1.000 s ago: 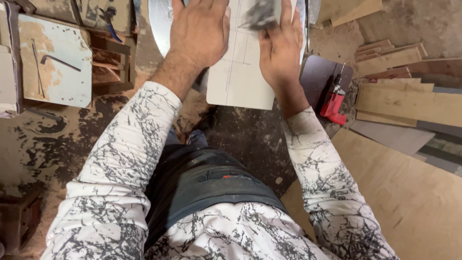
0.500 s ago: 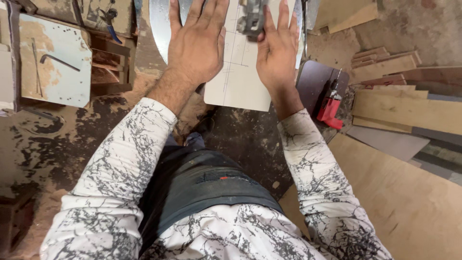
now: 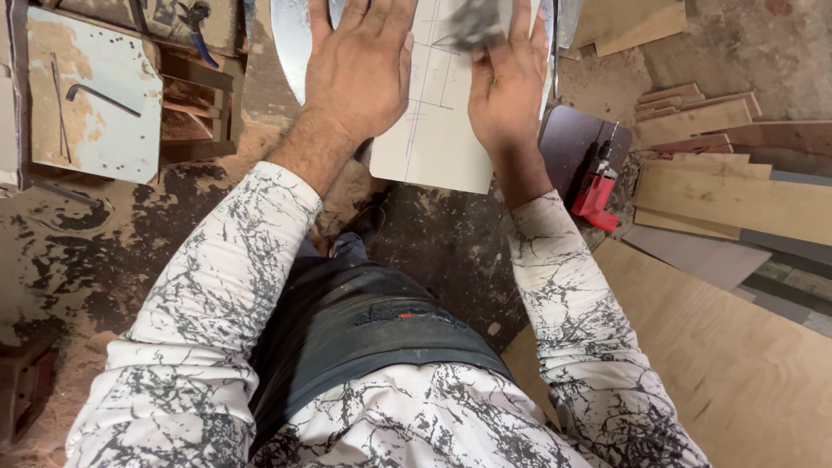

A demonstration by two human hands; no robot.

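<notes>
left hand [image 3: 360, 74]: flat, fingers spread, pressing white board [image 3: 433, 139] | right hand [image 3: 507, 87]: flat on board beside blurred saw part [image 3: 472, 22] | red drill [image 3: 596, 192]: well right

no packages, labels, signs or screens visible anywhere in view.

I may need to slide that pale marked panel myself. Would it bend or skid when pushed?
The pale panel looks thin yet lies flat under both the left hand and right hand, so probably stiff. Its smooth face on the shiny metal table suggests it slides easily.
</notes>
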